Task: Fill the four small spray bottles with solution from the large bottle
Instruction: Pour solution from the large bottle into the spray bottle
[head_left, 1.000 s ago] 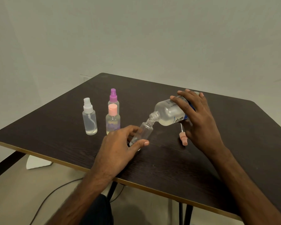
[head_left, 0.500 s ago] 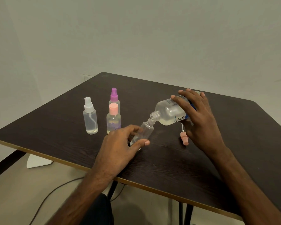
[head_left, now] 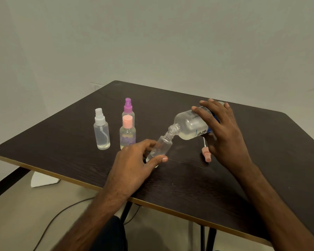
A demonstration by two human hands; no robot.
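Head view: L hand (head_left: 132,165) grip on clear cyl. small bottle (head_left: 161,146), R hand (head_left: 223,134) grip on large bottle (head_left: 188,126).

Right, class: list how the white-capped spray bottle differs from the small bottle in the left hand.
The white-capped bottle stands upright on the table; the held bottle, gripped by the left hand, tilts toward the large bottle. The white-capped bottle wears its sprayer; the held bottle's neck is open. Both are small and clear.

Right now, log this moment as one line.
pouring; left hand holds small bottle; right hand tilts large bottle; pump on table
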